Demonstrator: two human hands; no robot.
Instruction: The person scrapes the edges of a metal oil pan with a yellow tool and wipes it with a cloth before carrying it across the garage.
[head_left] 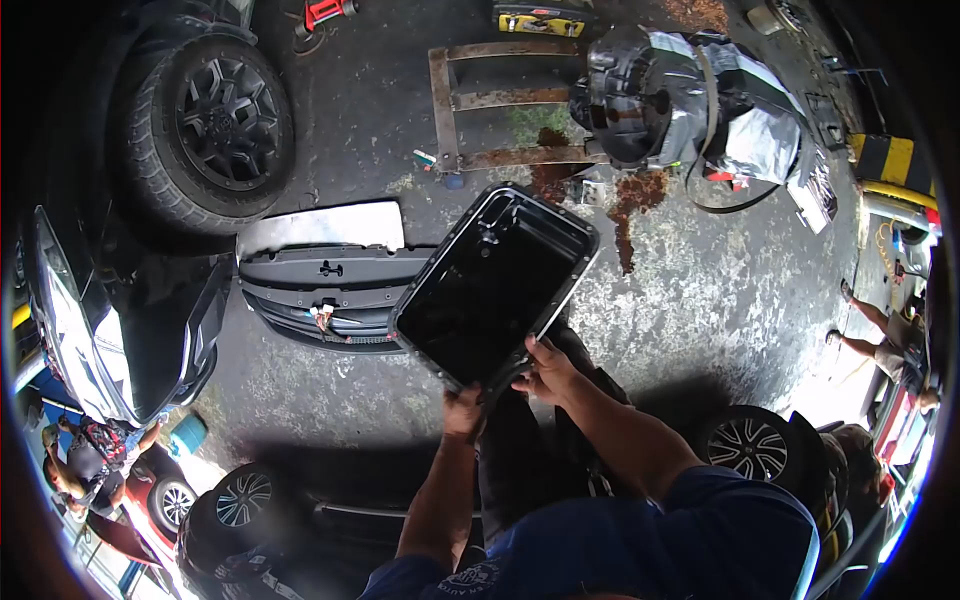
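Observation:
In front of me I hold a black oil pan (480, 290), a shallow rectangle with rounded corners and a flanged rim with small holes. Its hollow side faces up and it lies at a slant across the view. My left hand (462, 412) is closed around the near corner. At the near right edge, my right hand (548, 370) grips the rim with fingers partly hidden beneath it. Beyond the pan's left side lies a black grille panel (335, 290) on the floor, partly covered by the pan.
A large tyre (215, 125) is at upper left. A rusty metal frame (510, 98), a dark gearbox-like housing (625, 100) and a yellow toolbox (540, 22) lie ahead. Brown stains (640, 205) mark the floor. Cars stand behind me; a person (95, 450) is at far left, another (895, 345) far right.

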